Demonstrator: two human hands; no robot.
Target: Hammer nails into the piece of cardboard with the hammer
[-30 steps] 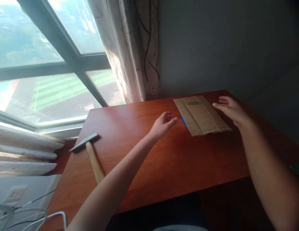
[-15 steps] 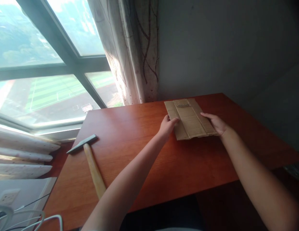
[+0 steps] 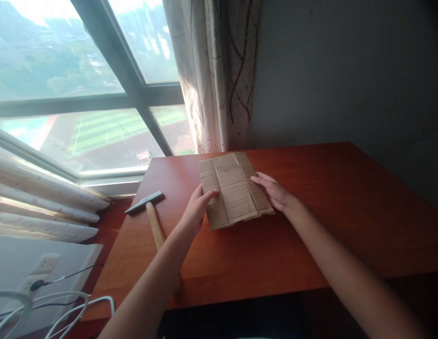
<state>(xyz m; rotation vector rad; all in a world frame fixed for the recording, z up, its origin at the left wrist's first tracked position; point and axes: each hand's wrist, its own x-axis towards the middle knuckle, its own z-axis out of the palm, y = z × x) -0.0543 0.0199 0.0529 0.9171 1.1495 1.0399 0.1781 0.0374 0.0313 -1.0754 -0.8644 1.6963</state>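
Between my two hands I hold a flat piece of brown corrugated cardboard point(image 3: 236, 193), creased lengthwise, with a torn near edge. A patch of small screws or nails, in rows, shows near its far edge; they are too small to name surely. My left hand point(image 3: 199, 205) grips the left edge, thumb on top. My right hand point(image 3: 271, 189) is closed on the right edge, also with the thumb above and the other fingers partly hidden. To the left of my left hand lies a hammer point(image 3: 155, 226), its wooden handle partly covered by my left forearm.
The reddish-brown wooden table point(image 3: 331, 212) stands against a grey wall and a curtain point(image 3: 211, 70). A window point(image 3: 99, 136) is on the left. White cables point(image 3: 77, 306) loop at the lower left, near a wall socket point(image 3: 45, 264).
The cardboard and both hands have moved left in the view and closer to the hammer. The near side of the cardboard sits a little lower. The camera has turned somewhat left.
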